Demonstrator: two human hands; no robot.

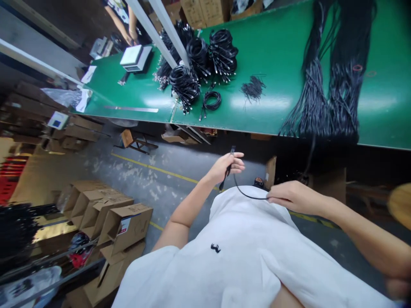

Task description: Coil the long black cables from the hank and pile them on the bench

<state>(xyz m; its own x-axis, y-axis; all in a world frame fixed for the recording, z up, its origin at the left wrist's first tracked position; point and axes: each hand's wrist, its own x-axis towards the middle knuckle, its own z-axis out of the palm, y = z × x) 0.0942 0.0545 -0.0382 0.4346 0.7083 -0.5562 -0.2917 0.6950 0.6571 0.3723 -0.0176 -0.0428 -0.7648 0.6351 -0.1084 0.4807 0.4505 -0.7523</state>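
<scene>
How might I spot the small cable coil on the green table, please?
On the green table, find the thick, coiled black bundles. Right of the nearest one, by the table's edge, lies the small coil: a thin ring, unlike its bulky neighbours.

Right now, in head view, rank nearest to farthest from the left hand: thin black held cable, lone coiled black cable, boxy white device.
1. Thin black held cable: at left hand, running right.
2. Lone coiled black cable: front of green table.
3. Boxy white device: table's left end.

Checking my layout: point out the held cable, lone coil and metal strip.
Held cable (251,197), head view, sagging span.
Lone coil (212,107), head view, lower loops.
Metal strip (141,109), head view, its middle.
</scene>
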